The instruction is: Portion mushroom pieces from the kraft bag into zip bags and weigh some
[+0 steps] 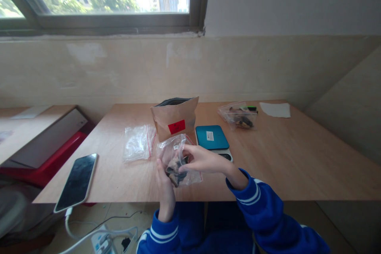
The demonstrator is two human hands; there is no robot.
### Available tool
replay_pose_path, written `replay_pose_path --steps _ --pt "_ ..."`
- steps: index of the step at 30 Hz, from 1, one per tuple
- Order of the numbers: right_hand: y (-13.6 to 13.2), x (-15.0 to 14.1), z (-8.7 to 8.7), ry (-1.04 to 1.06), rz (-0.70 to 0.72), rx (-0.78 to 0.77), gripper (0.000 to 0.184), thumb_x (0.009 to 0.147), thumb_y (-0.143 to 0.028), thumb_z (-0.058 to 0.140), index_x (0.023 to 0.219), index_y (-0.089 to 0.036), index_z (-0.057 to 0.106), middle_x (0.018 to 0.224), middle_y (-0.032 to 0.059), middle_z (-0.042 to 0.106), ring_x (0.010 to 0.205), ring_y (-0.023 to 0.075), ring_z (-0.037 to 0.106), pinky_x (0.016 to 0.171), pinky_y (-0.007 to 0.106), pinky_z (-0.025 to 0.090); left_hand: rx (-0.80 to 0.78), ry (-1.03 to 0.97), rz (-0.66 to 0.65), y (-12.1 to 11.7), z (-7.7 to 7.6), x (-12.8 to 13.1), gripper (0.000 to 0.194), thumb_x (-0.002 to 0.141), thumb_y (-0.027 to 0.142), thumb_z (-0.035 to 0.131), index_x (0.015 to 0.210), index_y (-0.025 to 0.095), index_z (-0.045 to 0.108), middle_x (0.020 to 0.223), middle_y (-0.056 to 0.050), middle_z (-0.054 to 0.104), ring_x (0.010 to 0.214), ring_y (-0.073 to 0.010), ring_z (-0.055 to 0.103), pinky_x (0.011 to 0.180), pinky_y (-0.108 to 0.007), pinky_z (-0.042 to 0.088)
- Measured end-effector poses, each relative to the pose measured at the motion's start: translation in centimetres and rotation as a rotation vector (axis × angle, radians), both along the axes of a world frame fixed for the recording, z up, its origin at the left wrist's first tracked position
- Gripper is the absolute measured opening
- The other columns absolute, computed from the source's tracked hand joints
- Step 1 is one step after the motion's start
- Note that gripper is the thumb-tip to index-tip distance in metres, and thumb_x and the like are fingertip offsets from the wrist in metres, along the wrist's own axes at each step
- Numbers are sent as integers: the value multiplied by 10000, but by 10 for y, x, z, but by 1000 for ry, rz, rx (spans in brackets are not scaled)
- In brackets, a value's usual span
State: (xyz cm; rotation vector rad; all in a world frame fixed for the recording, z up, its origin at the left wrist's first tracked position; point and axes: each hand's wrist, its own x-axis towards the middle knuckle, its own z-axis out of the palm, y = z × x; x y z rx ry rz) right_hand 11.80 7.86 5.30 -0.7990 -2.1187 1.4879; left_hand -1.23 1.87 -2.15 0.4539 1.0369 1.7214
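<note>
A clear zip-lock bag (172,151) with dark and tan dried pieces (174,170) in it is held above the table's front half. My left hand (165,184) supports it from the left and below, thumb along its side and the other fingers mostly hidden. My right hand (205,158) comes from the right, its fingers bent around the bag's right side near the mouth. Whether the fingertips are inside the plastic is hard to see. Just behind the bag stands an open brown paper pouch (175,113) with a red label. A scale with a teal top (218,138) lies beside my right hand.
Flat clear zip bags (137,143) lie to the left, and a phone (77,180) on a white cable overhangs the table's front left edge. Farther back right are a filled zip bag (241,118), a green-and-black pen-like item (252,108) and white paper (275,110).
</note>
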Motion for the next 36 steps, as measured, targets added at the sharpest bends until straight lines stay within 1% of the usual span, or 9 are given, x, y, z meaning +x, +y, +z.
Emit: replay_pose_path --steps 3,6,11,14,19,24,30,33,36 --pt "5 6 9 106 -57 -23 285 757 -245 762 978 -188 592 994 40 686 951 181 674 822 314 562 -7 -31 -12 -2 8 -2 563 903 608 489 1303 231 610 1231 -77 701 1087 -201 680 872 -280 554" --pt "17 15 34 210 -213 52 280 765 -270 762 966 -196 581 985 38 694 929 172 688 840 329 569 -73 -32 -3 -5 15 -6 611 893 649 465 1359 266 563 1186 -82 719 701 -135 693 573 -220 548" --pt "51 12 87 406 -453 436 287 836 -279 702 1080 -221 564 1017 23 700 1018 176 676 949 358 542 -88 10 52 -9 23 -9 598 938 603 404 1455 304 439 1203 -99 706 508 -96 584 424 -209 480" --pt "76 -6 102 357 -491 640 317 851 -236 671 1151 -235 566 1013 18 698 1041 183 662 972 368 530 -92 16 36 -9 26 -6 570 974 556 340 1464 278 429 1208 -127 698 490 -93 576 420 -213 481" --pt "105 -26 88 168 -346 758 306 852 -139 632 1147 -213 592 976 16 710 983 189 677 906 342 528 -104 45 48 -10 27 -4 555 989 522 318 1472 265 418 1234 -146 683 474 -79 565 427 -205 478" --pt "110 -23 69 111 -309 757 187 912 -232 596 1094 -192 614 953 28 688 909 179 658 823 310 517 -89 63 54 -11 23 -9 569 978 555 329 1462 272 430 1242 -144 680 484 -78 575 423 -199 469" --pt "97 -19 74 97 -396 922 162 941 -245 536 977 -173 677 1100 100 611 1106 219 565 1012 390 438 -80 44 52 -9 23 -8 585 965 571 363 1454 261 446 1235 -143 687 513 -86 603 449 -202 487" --pt "75 -13 83 156 -380 784 175 944 -199 476 955 -168 648 1015 76 632 996 185 596 906 344 484 -80 31 47 -9 25 -7 585 966 569 366 1457 262 448 1218 -135 697 508 -80 597 461 -197 493" --pt "49 -4 90 57 -147 515 176 926 -145 440 926 -157 616 876 32 656 800 136 612 732 270 495 -58 44 48 -9 26 -6 589 965 576 360 1468 277 434 1203 -118 706 555 -95 630 472 -196 498"
